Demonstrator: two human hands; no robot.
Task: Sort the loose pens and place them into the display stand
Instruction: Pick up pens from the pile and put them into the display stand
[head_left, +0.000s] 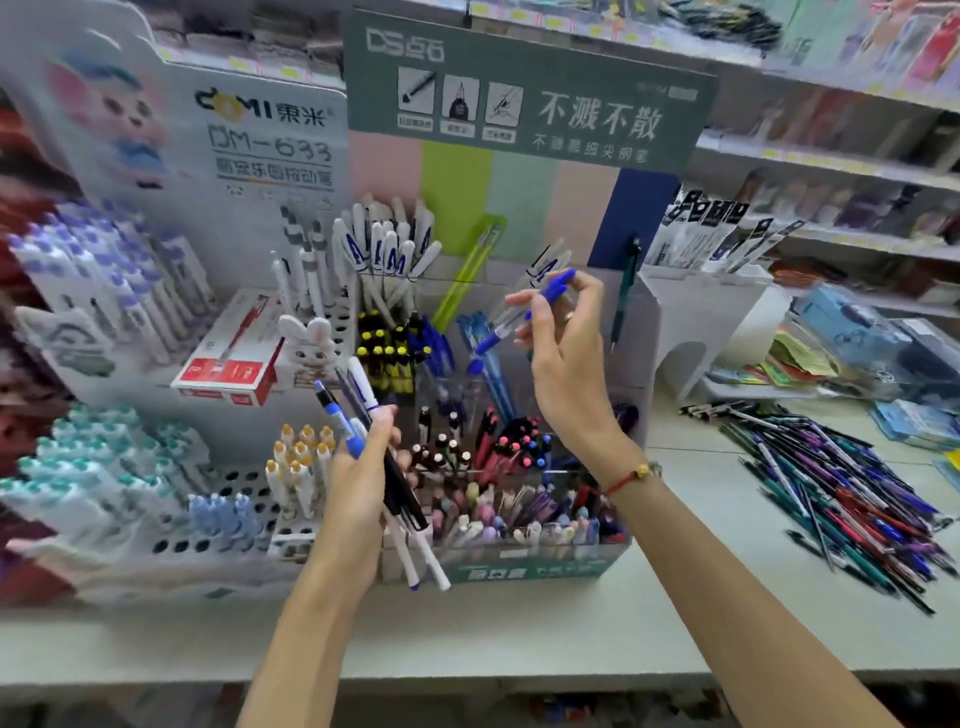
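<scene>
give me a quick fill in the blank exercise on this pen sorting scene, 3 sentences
1. The right hand holds a single pen with a ____ cap.
2. The left hand grips a ____ of pens, not just one.
3. The pile of loose pens lies on the counter to the ____ of the display stand.

Missing words: blue; bundle; right

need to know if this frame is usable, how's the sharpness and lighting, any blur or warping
Head view: lighting is even and bright, no harsh shadows or glare. The centre is fairly sharp: the right hand with its blue pen and the left hand with its bundle of pens. The edges smear: the loose pen pile streaks, the left racks blur, and the shelves bow from the wide lens.
</scene>
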